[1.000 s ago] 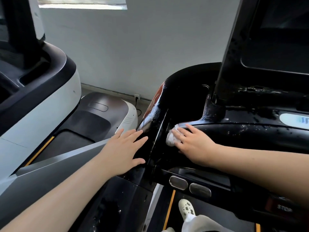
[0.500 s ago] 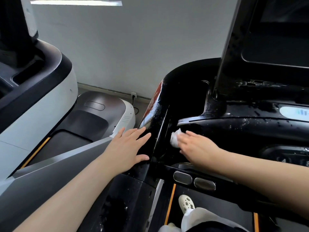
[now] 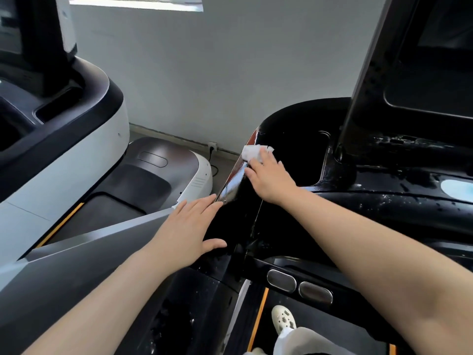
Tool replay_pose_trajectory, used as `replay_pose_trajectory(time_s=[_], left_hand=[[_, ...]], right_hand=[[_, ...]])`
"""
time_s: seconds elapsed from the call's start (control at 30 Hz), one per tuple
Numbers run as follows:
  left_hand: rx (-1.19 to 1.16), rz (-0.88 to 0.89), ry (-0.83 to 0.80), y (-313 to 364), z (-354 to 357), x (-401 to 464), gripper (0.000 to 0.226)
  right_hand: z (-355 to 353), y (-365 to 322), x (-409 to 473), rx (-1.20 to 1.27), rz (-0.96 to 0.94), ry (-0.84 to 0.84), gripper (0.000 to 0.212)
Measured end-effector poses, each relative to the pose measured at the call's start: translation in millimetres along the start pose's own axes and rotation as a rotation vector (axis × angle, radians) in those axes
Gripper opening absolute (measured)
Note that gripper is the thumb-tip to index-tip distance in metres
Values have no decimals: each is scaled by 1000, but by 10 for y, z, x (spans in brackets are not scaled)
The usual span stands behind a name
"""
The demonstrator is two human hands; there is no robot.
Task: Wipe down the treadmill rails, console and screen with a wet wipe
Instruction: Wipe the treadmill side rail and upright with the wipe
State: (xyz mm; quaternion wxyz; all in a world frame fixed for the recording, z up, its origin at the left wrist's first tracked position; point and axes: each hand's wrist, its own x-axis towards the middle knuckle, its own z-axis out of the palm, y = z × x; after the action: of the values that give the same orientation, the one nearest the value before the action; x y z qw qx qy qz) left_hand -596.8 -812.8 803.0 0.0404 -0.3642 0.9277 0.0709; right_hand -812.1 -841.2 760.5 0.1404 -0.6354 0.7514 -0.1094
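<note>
Head cam looks down on a black treadmill console (image 3: 294,226), glossy w/ wet streaks and droplets. Right hand (image 3: 268,175) lies flat w/ fingers stretched fwd, pressing a white wet wipe (image 3: 252,152) onto the console's upper left edge, just beside the reddish-brown trim strip; the wipe is bunched under the fingertips and sticks out ahead of them. Left hand (image 3: 189,231) rests open, fingers straight and spread, palm down where the grey side rail (image 3: 76,265) meets the console's left flank, holding nothing (thumb points right along the black surface). Hands are apart, left nearer the camera, right further up the console.

Dark screen (image 3: 430,73) rises at upper right, tilted back, droplets on the ledge below it. Two oval metal sensor pads (image 3: 298,286) sit side by side on the front bar below the console. A cream clog (image 3: 282,320) and pale trouser leg show on the belt at bottom. To the left stands a second treadmill (image 3: 76,149), white and black, w/ its motor hood by the grey wall (image 3: 230,73)
</note>
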Motion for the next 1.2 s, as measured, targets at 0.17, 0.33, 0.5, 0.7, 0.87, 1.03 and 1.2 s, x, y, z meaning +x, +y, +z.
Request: replay_pose_trajectory(time_s=[0.17,0.33,0.5,0.7,0.87,1.03,1.2], left_hand=[[-162,-79,-57,-94,22,-112,82],[-253,-146,-98,-176,60,-234,85],[-331,-171,-141,-147,64,-323,88],[-423,-215,-118,-197,93,-399,95],[-462,-215,-159,-220,125,-497,106],[-464,-218,-147,-199,101,-554,103],[-469,-183,-92,-202,147,-557,98]], right_hand=[[120,-139,-492,-62,-250,-21,52],[221,-217,-1221,-148,-593,-104,66],[-7,-59,-288,-142,-169,-48,47],[276,-456,-901,-202,-543,-64,47],[319,-370,-1274,-266,-726,-73,46],[152,-331,-747,-233,-283,-99,48],[473,-533,-1505,-218,-617,-44,52]])
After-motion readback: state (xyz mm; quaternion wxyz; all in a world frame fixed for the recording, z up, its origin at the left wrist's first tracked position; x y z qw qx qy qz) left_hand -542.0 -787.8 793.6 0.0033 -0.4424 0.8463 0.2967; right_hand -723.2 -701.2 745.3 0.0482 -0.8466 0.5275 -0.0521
